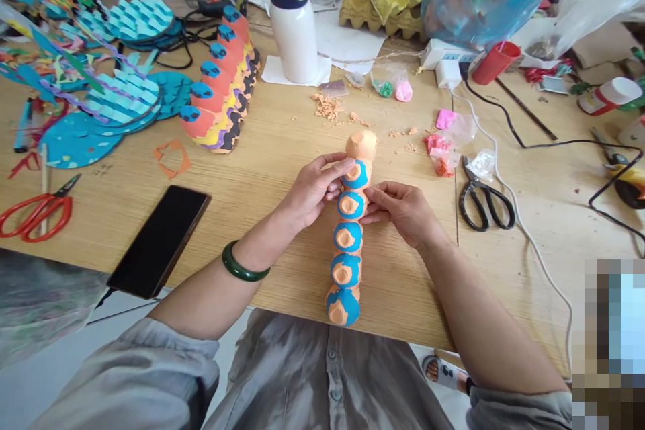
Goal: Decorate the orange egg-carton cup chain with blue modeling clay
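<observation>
An orange egg-carton strip [345,237] lies lengthwise on the table in front of me, its near end by the table edge. Blue clay-like rings surround most of its bumps; the far bump is plain orange. My left hand [322,183] grips the strip's left side near the far end, thumb on top of a blue-ringed bump. On the opposite side, my right hand [400,209] pinches the strip's edge between thumb and fingers, a little closer to me. Fingertips of both hands are partly hidden by the strip.
A decorated egg-carton piece [224,91] and blue paper crafts [121,97] stand at left. Around me lie a phone [160,240], red scissors [43,209], black scissors [484,198] and orange scraps [327,106]. A white bottle [291,27] and cables [504,175] are farther off.
</observation>
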{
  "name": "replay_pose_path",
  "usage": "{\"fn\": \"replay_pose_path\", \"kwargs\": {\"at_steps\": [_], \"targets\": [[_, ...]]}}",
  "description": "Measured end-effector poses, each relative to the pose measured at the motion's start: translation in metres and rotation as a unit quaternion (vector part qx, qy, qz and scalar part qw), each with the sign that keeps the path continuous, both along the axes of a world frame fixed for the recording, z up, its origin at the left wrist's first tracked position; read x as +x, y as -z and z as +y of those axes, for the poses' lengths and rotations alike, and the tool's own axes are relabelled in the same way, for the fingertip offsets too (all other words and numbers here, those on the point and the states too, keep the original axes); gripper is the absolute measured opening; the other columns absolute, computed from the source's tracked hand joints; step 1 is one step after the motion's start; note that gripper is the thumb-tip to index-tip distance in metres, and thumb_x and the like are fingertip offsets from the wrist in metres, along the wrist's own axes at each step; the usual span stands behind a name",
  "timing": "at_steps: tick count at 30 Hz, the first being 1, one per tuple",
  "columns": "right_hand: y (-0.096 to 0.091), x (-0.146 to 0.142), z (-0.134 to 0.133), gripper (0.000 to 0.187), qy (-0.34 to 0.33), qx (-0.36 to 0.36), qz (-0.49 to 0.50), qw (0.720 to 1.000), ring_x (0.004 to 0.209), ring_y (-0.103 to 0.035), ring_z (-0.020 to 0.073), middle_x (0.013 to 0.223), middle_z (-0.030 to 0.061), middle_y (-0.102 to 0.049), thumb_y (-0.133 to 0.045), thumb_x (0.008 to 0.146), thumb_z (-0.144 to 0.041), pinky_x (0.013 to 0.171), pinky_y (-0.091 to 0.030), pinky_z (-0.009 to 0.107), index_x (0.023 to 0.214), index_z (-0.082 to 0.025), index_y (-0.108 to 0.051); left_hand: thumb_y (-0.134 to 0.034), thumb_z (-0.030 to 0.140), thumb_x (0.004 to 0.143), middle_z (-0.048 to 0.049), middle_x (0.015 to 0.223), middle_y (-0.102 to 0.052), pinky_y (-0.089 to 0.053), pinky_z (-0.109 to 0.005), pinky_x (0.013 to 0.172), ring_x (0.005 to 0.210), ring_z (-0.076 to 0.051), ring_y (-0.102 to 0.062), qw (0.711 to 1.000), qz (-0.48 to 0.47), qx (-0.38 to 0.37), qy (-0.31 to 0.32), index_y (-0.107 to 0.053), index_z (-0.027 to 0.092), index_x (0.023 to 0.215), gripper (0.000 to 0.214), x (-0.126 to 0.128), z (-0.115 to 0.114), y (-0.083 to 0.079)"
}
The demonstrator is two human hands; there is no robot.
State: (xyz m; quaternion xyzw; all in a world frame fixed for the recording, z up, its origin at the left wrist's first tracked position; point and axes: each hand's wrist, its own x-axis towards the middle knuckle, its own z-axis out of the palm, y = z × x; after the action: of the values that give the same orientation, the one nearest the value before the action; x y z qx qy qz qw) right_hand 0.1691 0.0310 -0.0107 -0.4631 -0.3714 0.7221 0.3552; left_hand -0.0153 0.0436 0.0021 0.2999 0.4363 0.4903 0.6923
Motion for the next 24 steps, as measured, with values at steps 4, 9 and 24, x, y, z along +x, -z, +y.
{"fn": "replay_pose_path", "kwargs": {"at_steps": [4,9,24], "targets": [[-0.001,0.003,0.001,0.04,0.038,0.06,-0.052,0.996,0.061,-0.075,0.0178,0.073,0.006,-0.078,-0.093,0.069,-0.052,0.061,-0.067,0.032,0.074,-0.018,-0.074,-0.088,0.032,0.07,0.0074,0.066,-0.055,-0.027,-0.015,0.042,0.047,-0.001,-0.036,1.0,-0.007,-0.008,-0.006,-0.065,0.013,0.093,0.037,0.001,0.0,0.002],[-0.011,0.001,-0.005,0.022,0.173,0.234,-0.143,0.946,0.068,-0.068,0.0139,0.084,0.0026,-0.076,-0.081,0.086,-0.044,0.065,-0.065,0.031,0.088,-0.022,-0.079,-0.09,0.033,0.069,0.0079,0.065,-0.054,-0.026,-0.015,0.041,0.047,0.0,-0.036,1.0,-0.023,-0.019,0.008,-0.065,0.013,0.092,0.039,0.003,-0.002,0.001],[-0.004,0.0,-0.012,0.017,0.157,0.41,-0.284,0.853,0.08,-0.066,0.0185,0.092,0.0044,-0.074,-0.069,0.097,-0.036,0.067,-0.058,0.034,0.1,-0.028,-0.084,-0.09,0.025,0.071,0.007,0.067,-0.057,-0.027,-0.015,0.042,0.048,-0.001,-0.041,0.996,-0.066,-0.062,0.019,-0.068,0.014,0.098,0.036,0.008,-0.006,0.005]]}}
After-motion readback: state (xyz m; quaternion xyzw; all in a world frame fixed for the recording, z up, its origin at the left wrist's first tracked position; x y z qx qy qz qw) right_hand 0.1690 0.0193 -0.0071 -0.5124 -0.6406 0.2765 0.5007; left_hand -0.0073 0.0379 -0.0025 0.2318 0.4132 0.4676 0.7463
